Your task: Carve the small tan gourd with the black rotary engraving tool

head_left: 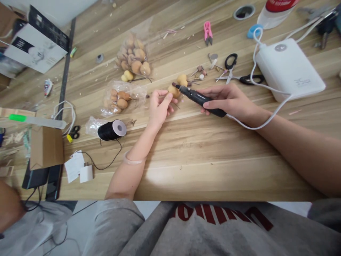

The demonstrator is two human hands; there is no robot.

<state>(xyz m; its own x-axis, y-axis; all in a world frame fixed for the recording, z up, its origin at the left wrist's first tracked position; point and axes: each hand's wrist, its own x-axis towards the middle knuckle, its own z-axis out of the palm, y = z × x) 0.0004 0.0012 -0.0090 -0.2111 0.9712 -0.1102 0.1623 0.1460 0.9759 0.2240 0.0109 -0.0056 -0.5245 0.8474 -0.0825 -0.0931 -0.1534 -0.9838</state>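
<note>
Head view: tan gourd [173,91] pinched in the left hand [159,108], rotary tool [199,99] in the right hand [231,103]

The left hand has its thumb and fingertips drawn close about the near edge of the gourd, low over the bench [202,153]. The right hand wraps the tool's black body, its tip over the gourd; whether they touch, I cannot tell. Another tan lump [182,79] shows just beyond; it may belong to the same piece.

Judging by looks, the gourd should be light, stiff and hollow, smooth enough to skid and brittle under a hard squeeze. Its rounded flank, away from the tip, seems the safest hold. The tool is likely rigid and heavier, best gripped around its barrel, with its white cable [255,127] trailing clear.

Left of the left hand lies a bag of small gourds [122,103]; beyond the right hand, scissors [231,73].
</note>
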